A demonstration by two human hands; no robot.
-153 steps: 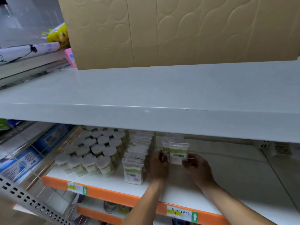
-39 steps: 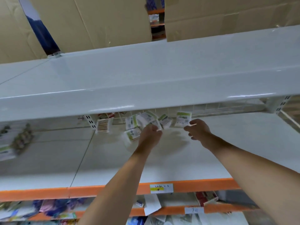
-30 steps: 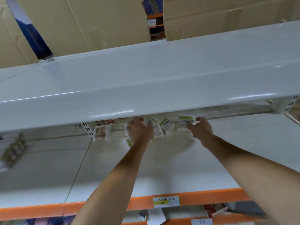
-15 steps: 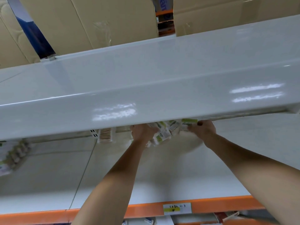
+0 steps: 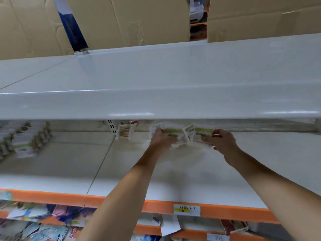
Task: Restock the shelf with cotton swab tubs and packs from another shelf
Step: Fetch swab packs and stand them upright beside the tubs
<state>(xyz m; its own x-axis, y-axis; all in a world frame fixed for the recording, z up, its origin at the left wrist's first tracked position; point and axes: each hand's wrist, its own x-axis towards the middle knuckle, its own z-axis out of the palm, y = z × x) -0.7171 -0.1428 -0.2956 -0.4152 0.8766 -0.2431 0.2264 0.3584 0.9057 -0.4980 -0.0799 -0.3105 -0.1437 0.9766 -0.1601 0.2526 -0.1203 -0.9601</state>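
2 hands (image 5: 163, 139) grip swab packs (image 5: 173, 132).

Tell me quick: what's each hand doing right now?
Left hand: gripping green-labelled swab packs.
Right hand: gripping another swab pack.

Both forearms extend forward and upward from the bottom of the view, bare to the wrist, converging slightly toward the hands. The left hand (image 5: 163, 139) is seen from its back, knuckles up, fingers curled away from the camera and closed in a grip. The right hand (image 5: 219, 141) sits level with it and apart from it, wrist bent slightly inward, thumb toward the left hand, fingers curled in a pinch. The fingertips of both hands are mostly hidden.
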